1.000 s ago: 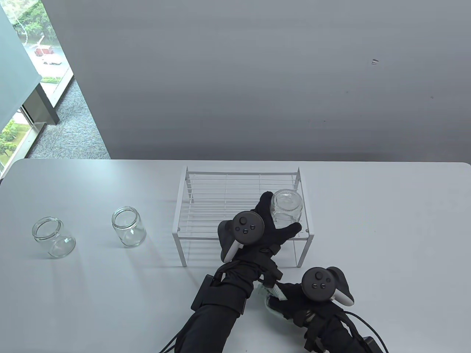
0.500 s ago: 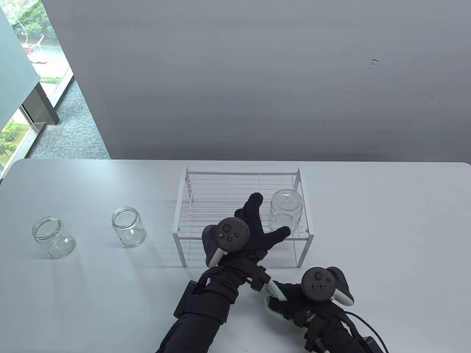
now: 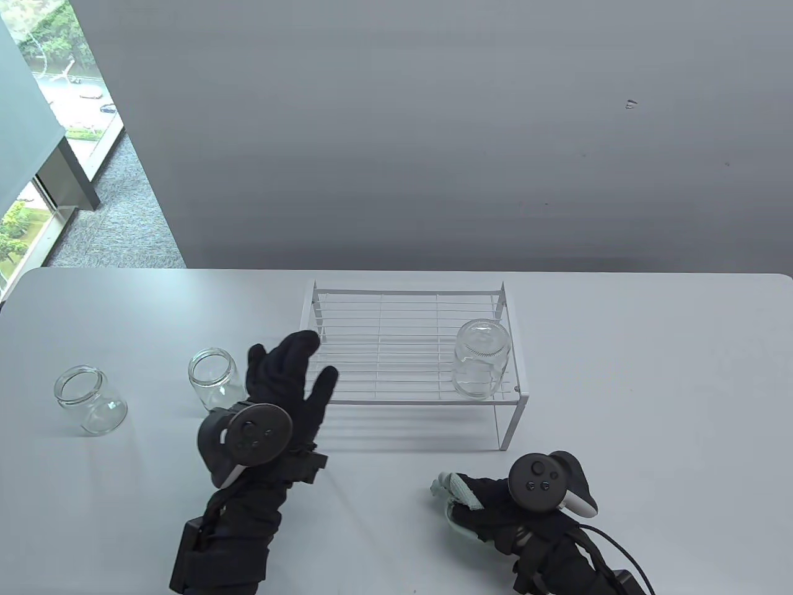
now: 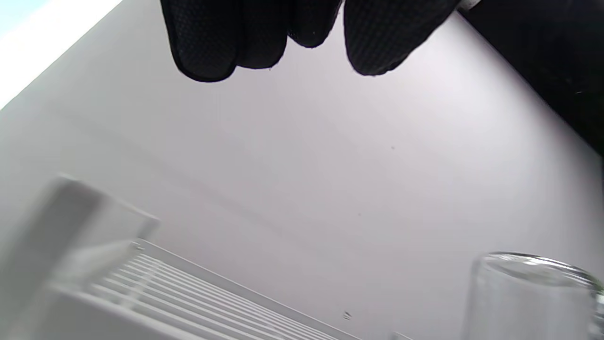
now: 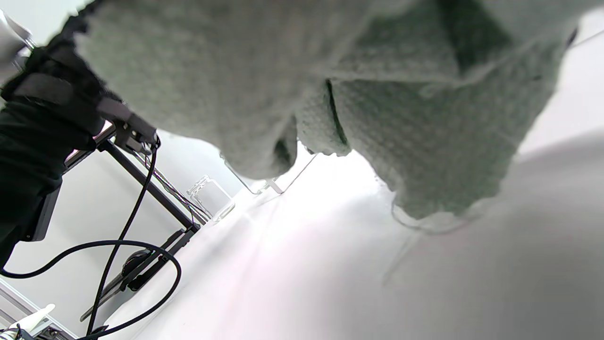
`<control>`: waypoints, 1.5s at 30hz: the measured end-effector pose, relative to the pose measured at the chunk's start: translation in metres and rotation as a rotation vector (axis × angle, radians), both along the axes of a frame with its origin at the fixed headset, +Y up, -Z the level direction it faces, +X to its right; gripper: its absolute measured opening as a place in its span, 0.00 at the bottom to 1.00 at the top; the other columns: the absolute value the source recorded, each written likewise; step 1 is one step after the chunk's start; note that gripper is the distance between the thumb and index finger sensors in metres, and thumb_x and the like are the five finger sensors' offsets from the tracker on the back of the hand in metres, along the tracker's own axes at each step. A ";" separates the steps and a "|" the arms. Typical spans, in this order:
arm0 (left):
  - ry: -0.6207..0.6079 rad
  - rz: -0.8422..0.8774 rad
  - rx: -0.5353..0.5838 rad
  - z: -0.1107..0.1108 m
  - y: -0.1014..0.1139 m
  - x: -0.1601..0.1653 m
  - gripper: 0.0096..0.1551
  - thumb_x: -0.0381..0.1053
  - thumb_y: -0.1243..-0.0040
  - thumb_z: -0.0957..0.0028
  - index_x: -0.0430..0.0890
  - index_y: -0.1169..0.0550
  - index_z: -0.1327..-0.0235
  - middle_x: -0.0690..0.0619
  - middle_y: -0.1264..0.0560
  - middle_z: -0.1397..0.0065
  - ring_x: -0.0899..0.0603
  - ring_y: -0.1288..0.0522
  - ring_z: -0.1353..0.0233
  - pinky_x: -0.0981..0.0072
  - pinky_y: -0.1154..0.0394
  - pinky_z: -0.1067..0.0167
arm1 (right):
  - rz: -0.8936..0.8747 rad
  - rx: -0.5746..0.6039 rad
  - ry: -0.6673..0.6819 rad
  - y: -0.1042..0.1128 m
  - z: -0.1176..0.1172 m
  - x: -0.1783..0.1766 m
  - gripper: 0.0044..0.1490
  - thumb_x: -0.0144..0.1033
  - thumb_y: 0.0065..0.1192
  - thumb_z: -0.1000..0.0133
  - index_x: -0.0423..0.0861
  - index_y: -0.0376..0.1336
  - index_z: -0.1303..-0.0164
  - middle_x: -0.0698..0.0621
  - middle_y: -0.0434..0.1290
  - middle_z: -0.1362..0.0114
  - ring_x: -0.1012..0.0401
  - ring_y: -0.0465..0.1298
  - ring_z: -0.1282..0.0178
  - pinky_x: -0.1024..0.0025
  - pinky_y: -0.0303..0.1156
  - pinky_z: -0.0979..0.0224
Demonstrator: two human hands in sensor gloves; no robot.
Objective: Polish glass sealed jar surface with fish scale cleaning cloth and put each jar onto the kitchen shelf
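- Glass jar stands inverted on the right end of the white wire kitchen shelf, untouched by either hand.
- Left hand hovers above the table, off the shelf's left front corner, fingers spread and straight, holding nothing; the shelved jar lies well to its right.
- Second jar stands upright, mouth open, just to the left of the left hand; contact cannot be confirmed.
- Third jar stands upright further left, well apart from both hands.
- Right hand rests near the table's front edge, in front of the shelf's right leg, fingers curled round the pale green cleaning cloth.
- Right wrist view shows the bunched cloth filling the upper frame.
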State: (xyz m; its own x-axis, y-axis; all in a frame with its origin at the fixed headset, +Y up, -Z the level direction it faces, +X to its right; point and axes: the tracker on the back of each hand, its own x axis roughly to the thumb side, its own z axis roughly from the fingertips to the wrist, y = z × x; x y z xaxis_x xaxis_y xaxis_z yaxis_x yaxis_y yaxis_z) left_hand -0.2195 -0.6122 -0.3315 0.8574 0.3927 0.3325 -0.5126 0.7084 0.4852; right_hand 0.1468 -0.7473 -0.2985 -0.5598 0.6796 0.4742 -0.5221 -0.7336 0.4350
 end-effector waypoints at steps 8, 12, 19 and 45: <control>0.239 -0.131 -0.211 -0.025 -0.034 -0.065 0.30 0.49 0.37 0.46 0.43 0.29 0.30 0.43 0.25 0.30 0.35 0.21 0.33 0.32 0.43 0.30 | 0.008 -0.001 -0.006 -0.001 0.001 0.000 0.38 0.36 0.61 0.42 0.23 0.61 0.32 0.22 0.71 0.40 0.32 0.77 0.49 0.34 0.65 0.44; 0.275 -0.250 -0.335 -0.041 -0.051 -0.067 0.32 0.49 0.36 0.46 0.44 0.30 0.29 0.44 0.25 0.29 0.35 0.22 0.31 0.32 0.44 0.29 | 0.011 -0.010 -0.009 -0.001 0.001 0.000 0.38 0.36 0.61 0.42 0.23 0.61 0.32 0.22 0.70 0.40 0.32 0.77 0.49 0.34 0.65 0.44; 0.356 -0.424 -0.457 -0.066 -0.071 -0.065 0.35 0.50 0.36 0.47 0.44 0.33 0.27 0.44 0.27 0.27 0.35 0.23 0.30 0.32 0.44 0.28 | 0.012 -0.015 -0.007 -0.001 0.001 0.000 0.38 0.36 0.61 0.42 0.23 0.61 0.32 0.22 0.70 0.40 0.32 0.77 0.49 0.34 0.65 0.44; 0.245 -0.729 -0.461 -0.046 -0.097 -0.050 0.39 0.46 0.32 0.52 0.49 0.36 0.26 0.53 0.20 0.40 0.45 0.18 0.45 0.32 0.46 0.28 | 0.022 -0.006 -0.015 -0.004 -0.002 0.001 0.38 0.36 0.61 0.42 0.23 0.61 0.32 0.22 0.70 0.40 0.32 0.77 0.49 0.34 0.65 0.44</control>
State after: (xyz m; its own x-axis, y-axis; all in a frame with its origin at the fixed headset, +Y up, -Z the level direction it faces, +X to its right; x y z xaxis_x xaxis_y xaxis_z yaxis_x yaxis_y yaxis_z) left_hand -0.2692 -0.7093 -0.3774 0.9724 -0.2275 0.0510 0.2211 0.9692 0.1084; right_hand 0.1483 -0.7518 -0.3003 -0.5818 0.6698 0.4614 -0.5122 -0.7424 0.4319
